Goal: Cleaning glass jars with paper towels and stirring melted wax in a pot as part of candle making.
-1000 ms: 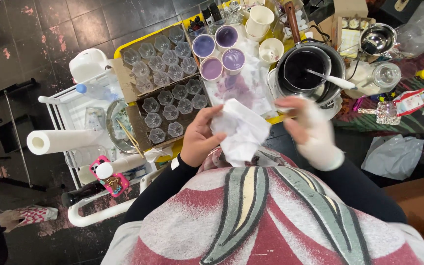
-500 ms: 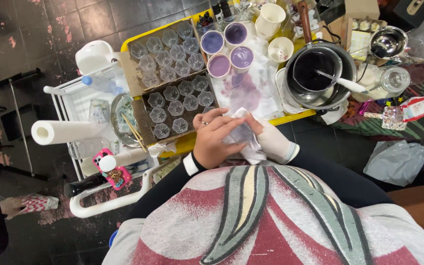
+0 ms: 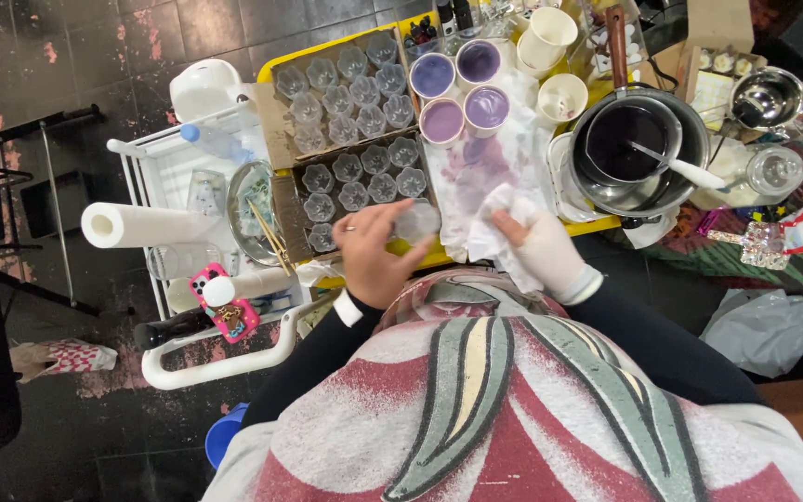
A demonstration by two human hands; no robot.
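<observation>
My left hand (image 3: 375, 253) is bare and grips a small clear glass cup (image 3: 417, 221) over the front edge of the yellow table (image 3: 364, 269). My right hand (image 3: 543, 249) wears a white glove and holds a crumpled white paper towel (image 3: 494, 223) just right of the cup. Behind the hands lies a purple-stained white sheet (image 3: 485, 167). Cardboard trays (image 3: 276, 121) hold several empty clear flower-shaped cups (image 3: 355, 181).
Several paper cups of purple liquid (image 3: 462, 88) stand at the back. A dark pot (image 3: 638, 149) with a white spoon sits on the right. A white trolley (image 3: 155, 200) on the left carries a paper roll (image 3: 141, 225), a bottle and a pink phone (image 3: 223, 305).
The hands have parted from a joined wiping pose. My left hand now holds the glass cup out towards the tray, and the gloved right hand keeps the towel. The camera view shifted slightly.
</observation>
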